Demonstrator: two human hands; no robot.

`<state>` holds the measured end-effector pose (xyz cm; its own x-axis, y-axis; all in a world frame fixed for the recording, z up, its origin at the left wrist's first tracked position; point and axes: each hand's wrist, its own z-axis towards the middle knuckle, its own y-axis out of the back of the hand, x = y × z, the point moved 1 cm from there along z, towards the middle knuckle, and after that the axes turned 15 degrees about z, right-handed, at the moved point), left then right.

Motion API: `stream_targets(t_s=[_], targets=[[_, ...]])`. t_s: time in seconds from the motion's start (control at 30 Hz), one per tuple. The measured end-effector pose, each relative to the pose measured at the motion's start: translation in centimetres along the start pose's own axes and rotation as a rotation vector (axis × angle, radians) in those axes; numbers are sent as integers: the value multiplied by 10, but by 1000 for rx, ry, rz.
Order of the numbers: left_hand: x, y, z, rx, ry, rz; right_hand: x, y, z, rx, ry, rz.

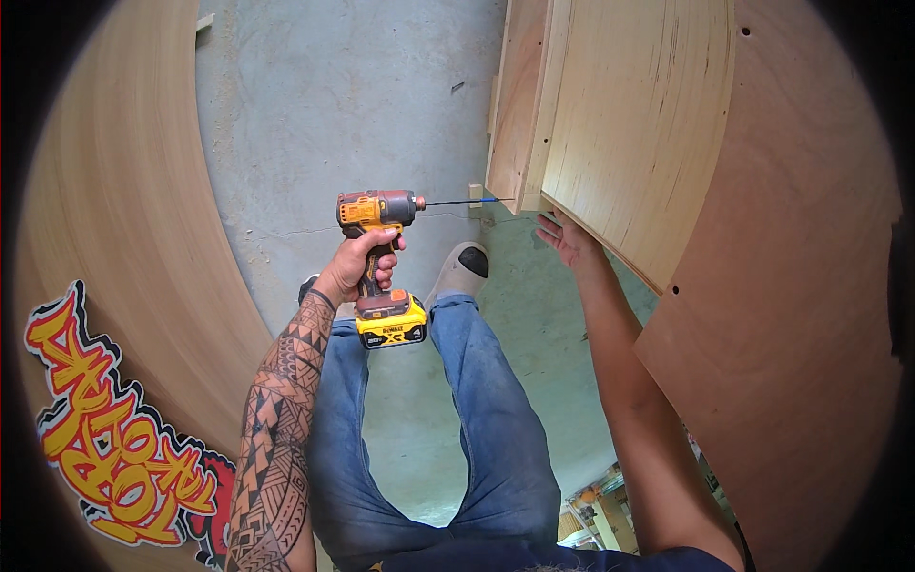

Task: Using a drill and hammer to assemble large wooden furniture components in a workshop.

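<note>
Bright even daylight, sharp centre, fisheye bending, black rim.

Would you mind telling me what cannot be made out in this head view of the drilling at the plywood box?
- Tip of the drill bit: too thin to tell whether it touches the plywood box.
- Right hand: fingertips hidden beneath the box's lower corner.
- Cordless drill trigger: covered by the left hand.
- Box top: cut off by the upper edge.
- Left shoe: hidden behind the left wrist.
</note>
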<state>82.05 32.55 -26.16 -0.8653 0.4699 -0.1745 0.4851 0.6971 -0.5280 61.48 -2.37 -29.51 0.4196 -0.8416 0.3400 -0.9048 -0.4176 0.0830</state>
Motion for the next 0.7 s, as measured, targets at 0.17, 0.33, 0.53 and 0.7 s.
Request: stream_targets(t_s=[0.17, 0.33, 0.53, 0.7], targets=[[-3, 0, 5, 15, 53, -26, 1, 5, -1, 3, -13, -23], [-5, -1, 6, 18, 52, -31, 1, 1, -4, -2, -12, -43], [-7, -6, 5, 8, 41, -7, 0, 1, -6, 16, 3, -69], [-9, -10, 9, 8, 24, 10, -3, 4, -5, 23, 9, -44]])
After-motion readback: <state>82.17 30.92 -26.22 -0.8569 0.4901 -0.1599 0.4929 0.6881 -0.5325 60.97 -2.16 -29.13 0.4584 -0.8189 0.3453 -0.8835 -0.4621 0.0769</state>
